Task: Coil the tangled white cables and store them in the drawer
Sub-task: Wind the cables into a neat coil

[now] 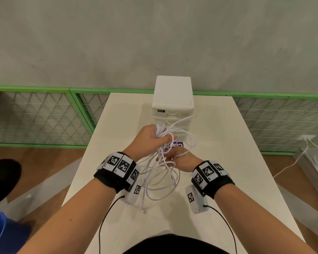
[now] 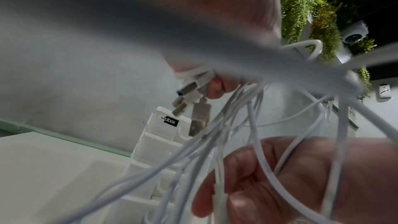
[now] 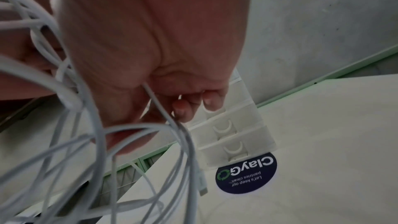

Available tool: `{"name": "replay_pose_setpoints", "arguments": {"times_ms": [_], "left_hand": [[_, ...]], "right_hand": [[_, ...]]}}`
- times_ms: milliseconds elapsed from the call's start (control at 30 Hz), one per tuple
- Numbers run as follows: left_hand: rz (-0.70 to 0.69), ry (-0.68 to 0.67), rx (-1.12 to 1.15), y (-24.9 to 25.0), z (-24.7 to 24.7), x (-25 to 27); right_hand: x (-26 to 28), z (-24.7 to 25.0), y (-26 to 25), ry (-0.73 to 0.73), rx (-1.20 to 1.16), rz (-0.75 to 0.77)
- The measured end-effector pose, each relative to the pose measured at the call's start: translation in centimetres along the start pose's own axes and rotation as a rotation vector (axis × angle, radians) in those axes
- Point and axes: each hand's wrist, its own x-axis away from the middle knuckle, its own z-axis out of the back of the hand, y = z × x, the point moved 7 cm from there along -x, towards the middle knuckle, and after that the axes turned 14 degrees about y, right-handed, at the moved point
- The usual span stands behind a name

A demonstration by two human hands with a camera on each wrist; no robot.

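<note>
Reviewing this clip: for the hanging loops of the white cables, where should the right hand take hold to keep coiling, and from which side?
Judging by the pose, take a single strand just below the bunch that the left hand grips, coming from the person's right. There the white cables run nearly straight and apart; lower down the loops cross and tangle above the table. The right hand already pinches a strand there.

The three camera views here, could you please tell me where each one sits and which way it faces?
Head: looks forward and down over the table; both forearms, left hand and right hand show.
Left wrist: looks along the palm and upward at the white cables; fingers show.
Right wrist: looks along the palm at the drawer unit; fingers show.
All three share the cables and drawer unit.
</note>
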Motion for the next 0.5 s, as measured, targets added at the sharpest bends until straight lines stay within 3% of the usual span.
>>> {"name": "replay_pose_setpoints", "arguments": {"times_ms": [100, 300, 500], "left_hand": [[-0.013, 0.035, 0.000, 0.0, 0.3, -0.4], [-0.051, 0.072, -0.057, -0.4, 0.9, -1.0], [-0.056, 0.123, -0.232, -1.8, 1.9, -1.8]], "right_hand": [[-0.1, 0.4, -0.1, 0.067, -0.098, -0.004], [-0.3, 3.0, 1.7, 0.397, -0.194, -0.121], [-0.1, 3.9, 1.8, 0.382, -0.284, -0.116]]}}
